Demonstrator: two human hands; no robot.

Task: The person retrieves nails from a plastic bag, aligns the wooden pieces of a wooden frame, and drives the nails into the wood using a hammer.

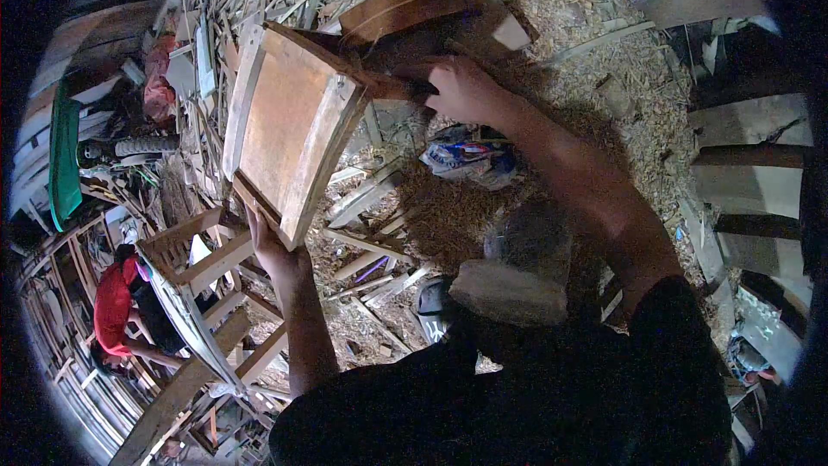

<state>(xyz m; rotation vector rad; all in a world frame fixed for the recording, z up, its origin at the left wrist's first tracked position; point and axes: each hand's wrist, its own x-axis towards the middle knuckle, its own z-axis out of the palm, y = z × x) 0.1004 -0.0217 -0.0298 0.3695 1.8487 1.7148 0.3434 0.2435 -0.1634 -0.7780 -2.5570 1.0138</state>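
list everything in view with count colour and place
framed wooden panel: 1, brown, upper centre-left
wooden bar: 1, brown, beside framed panel
crumpled bundle: 1, whitish-blue, centre
thin strip: 1, purple, among scraps
wood scraps: many, tan, throughout
wood shavings: uncountable, tan, centre, right
slatted wooden frame: 1, pale brown, lower left
green sheet: 1, green, far left
co-worker: 1, red top, lower left
own top: 1, black, bottom centre
left hand: 1, bare, holding framed panel's lower edge
right hand: 1, bare, at the bar

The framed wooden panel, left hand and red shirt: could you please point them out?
Framed wooden panel (285, 108), head view: middle of its broad face.
Left hand (279, 250), head view: its middle.
Red shirt (112, 309), head view: its visible middle.
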